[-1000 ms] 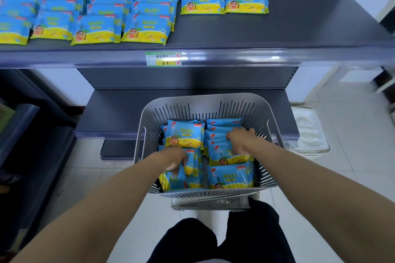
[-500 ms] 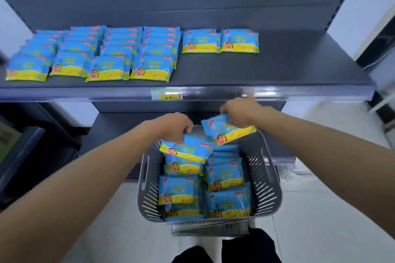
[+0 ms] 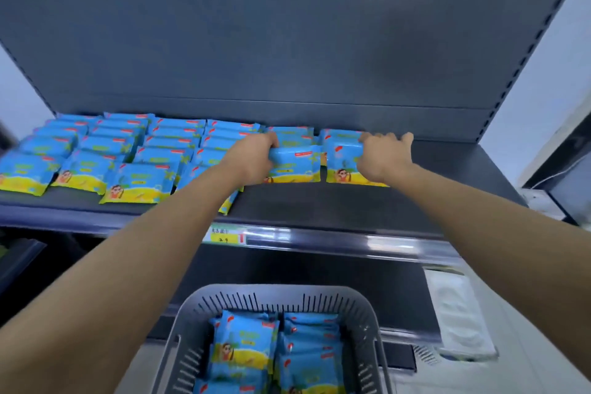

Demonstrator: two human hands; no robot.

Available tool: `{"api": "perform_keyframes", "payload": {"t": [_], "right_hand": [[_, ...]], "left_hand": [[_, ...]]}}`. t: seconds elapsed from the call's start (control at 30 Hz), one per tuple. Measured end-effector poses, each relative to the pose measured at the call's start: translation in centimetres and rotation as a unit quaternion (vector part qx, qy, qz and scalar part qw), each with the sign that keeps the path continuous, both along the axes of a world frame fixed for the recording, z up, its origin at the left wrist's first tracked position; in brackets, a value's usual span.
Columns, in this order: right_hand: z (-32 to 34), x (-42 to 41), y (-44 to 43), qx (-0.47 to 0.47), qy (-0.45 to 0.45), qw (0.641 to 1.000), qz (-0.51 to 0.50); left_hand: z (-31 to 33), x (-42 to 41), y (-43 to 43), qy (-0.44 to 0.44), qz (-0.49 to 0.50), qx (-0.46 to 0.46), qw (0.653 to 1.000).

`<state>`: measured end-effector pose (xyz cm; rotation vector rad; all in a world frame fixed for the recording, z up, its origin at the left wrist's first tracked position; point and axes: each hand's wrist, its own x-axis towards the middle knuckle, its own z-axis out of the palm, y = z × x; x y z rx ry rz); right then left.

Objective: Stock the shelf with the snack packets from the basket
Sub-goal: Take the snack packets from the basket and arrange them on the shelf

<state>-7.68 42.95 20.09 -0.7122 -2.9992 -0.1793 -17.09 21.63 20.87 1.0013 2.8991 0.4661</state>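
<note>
Both arms reached up over the grey slotted basket point(image 3: 364, 307) to the dark shelf point(image 3: 335, 205) above and behind it. The left hand point(image 3: 252, 160) was closed around the left end of a blue-and-yellow snack packet point(image 3: 295, 165), fingers curled over its top edge, and the packet lay on the shelf directly above the basket. The right hand point(image 3: 382, 153) gripped the upper right part of a second snack packet point(image 3: 343, 166), which sat just beside the first on its right, the two nearly touching edge to edge. Behind this pair, toward the shelf's back panel point(image 3: 287, 35), the tops of two more packets point(image 3: 289, 133) showed, partly hidden by the hands. Left of the held pair, the stocked rows of packets point(image 3: 105, 153) covered the shelf in overlapping columns running from the back panel to the front edge; motion blur softened their print. To the right of the second packet the shelf surface was bare and dark. On the shelf's front rail, above the basket and just left of its centre, a yellow-and-green price tag point(image 3: 225, 235) was fixed. Inside the basket, two columns of the same basket packets point(image 3: 246, 345) remained, stacked in layers and reaching near the rim. Right of the basket, on the floor, lay a white tray-like object point(image 3: 457, 313), blurred.
</note>
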Motion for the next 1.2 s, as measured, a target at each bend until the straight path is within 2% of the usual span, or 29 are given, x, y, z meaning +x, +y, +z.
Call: {"api": "perform_keyframes", "payload": {"t": [0.1,0.37,0.53,0.7,0.87,1.1,1.2], "right_hand": [[-1.9,-1.5,1.8,-0.048,-0.032,0.998,-0.003],[-4.1,-5.9,4.6,-0.081,0.009,0.996,0.040],[-5.0,-7.2,4.5,-0.075,0.040,0.995,0.046],[-5.3,-6.5,3.8,-0.045,0.086,0.993,0.069],[-5.2,-3.6,2.1,-0.023,0.104,0.991,0.085],[-5.0,2.3,-4.7,-0.036,0.203,0.967,0.149],[-6.3,5.4,-8.3,-0.041,0.215,0.958,0.185]], "left_hand": [[-0.9,-1.8,2.3,-0.001,0.035,-0.056,0.998],[-3.9,-6.1,6.0,0.073,0.044,-0.181,0.980],[-4.9,-7.8,7.4,0.135,0.056,-0.196,0.970],[-5.6,-7.4,7.2,0.152,0.070,-0.168,0.972],[-5.1,-4.4,5.1,0.153,0.043,-0.125,0.979],[-3.6,2.8,-0.3,0.178,-0.044,0.045,0.982],[-4.8,6.5,-3.2,0.162,-0.072,0.079,0.981]]}}
